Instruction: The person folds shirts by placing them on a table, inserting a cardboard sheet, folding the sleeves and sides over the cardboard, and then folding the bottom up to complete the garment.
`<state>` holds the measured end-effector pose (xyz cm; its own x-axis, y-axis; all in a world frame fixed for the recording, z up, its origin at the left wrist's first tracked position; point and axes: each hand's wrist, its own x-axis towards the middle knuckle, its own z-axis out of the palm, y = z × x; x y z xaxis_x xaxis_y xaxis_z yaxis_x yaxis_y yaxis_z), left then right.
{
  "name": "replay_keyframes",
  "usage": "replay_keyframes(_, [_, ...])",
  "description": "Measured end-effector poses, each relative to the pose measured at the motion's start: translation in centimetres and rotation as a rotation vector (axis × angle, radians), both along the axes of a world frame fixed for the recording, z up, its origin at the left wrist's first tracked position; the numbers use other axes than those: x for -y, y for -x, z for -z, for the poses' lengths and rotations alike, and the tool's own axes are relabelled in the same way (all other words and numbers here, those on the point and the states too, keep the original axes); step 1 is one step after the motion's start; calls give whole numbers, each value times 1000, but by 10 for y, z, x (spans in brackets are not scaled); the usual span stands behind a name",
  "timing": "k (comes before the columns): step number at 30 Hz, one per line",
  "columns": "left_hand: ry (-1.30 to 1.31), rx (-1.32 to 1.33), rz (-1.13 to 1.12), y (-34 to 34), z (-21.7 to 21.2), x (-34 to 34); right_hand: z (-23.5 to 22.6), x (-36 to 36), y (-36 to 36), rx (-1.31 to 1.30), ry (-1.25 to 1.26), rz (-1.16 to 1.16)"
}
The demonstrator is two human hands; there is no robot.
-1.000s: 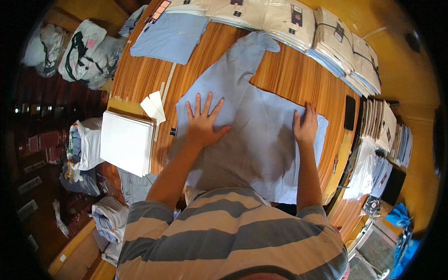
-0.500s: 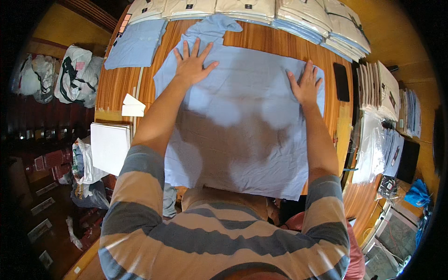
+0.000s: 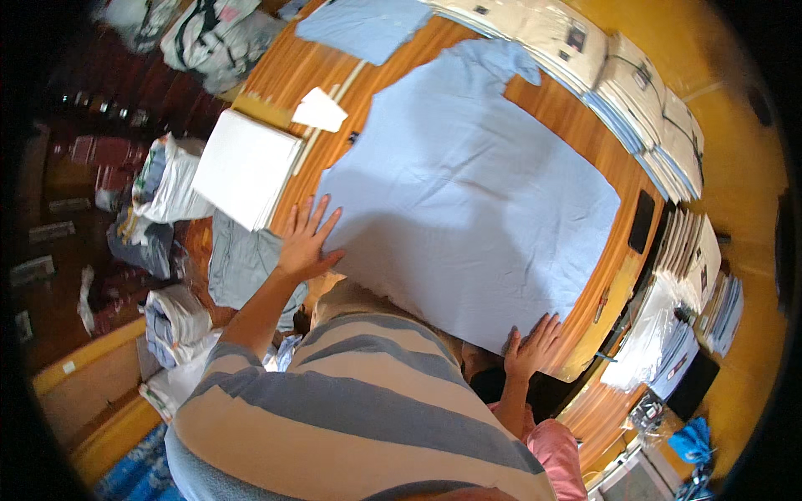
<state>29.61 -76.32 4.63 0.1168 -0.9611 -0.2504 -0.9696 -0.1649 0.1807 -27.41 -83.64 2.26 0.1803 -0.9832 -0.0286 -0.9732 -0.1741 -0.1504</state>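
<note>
Flat clear packs [image 3: 585,50] of folded shirts, white with small dark labels, line the table's far edge; more packs [image 3: 689,250] stack along its right edge.

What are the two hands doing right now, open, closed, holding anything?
Left hand: open, fingers spread, flat on the near left edge of the light blue garment.
Right hand: open, fingers spread, flat on the garment's near right edge.

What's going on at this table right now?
A person in a striped top is spreading a light blue garment flat on a wooden table. The left hand lies flat at the cloth's near left edge and the right hand at its near right corner, fingers spread. A stack of white sheets sits to the left; packaged folded shirts line the far edge.
</note>
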Motion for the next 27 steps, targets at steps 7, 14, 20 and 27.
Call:
replay_keyframes(7, [278,-237,-69,-6,-1,-41,-39,58,-125,234,230,-270])
replay_keyframes(14, [521,-486,-25,-24,-10,-104,-70,25,-579,554,-9,-1115])
replay_keyframes(20, [548,-669,-439,-83,-38,-186,-26,-23,-653,113,-9,-1195])
replay_keyframes(27, [1033,-625,-734,-166,-51,-193,-118,17,-645,99,-381,-1271])
